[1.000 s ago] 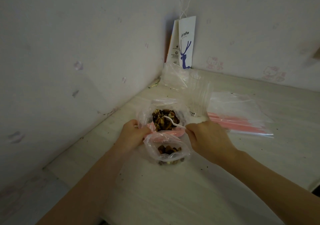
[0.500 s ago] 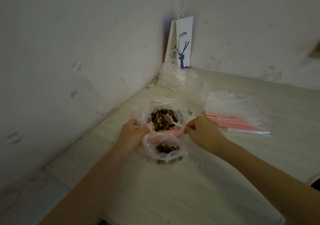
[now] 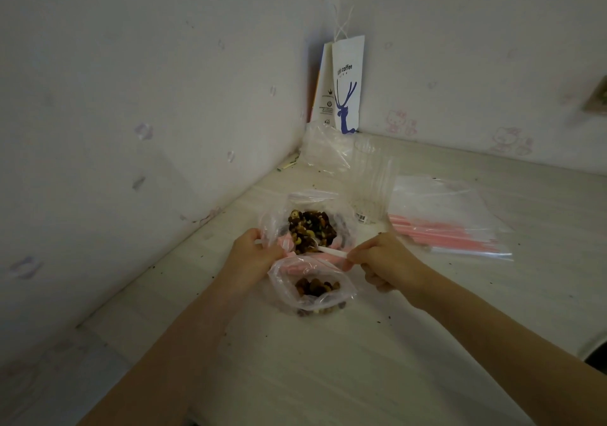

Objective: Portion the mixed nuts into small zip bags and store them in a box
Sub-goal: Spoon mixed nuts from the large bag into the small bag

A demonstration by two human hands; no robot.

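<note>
In the middle of the frame my left hand point(image 3: 253, 258) is pinching the pink rim of the small zip bag point(image 3: 312, 289), while my right hand point(image 3: 384, 261) is gripping the handle of the white spoon point(image 3: 331, 252), its bowl dipping into the mixed nuts point(image 3: 310, 228) just above. The film is looking thin, floppy and slick, so I am judging the stiffer zip strip the safest hold. The loose nuts are likely rolling off unless the spoon is travelling level.

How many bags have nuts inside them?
2. The big bag lies farther back with the white spoon in it; the small zip bag sits nearer, by the left hand. Other bags behind look empty.
</note>
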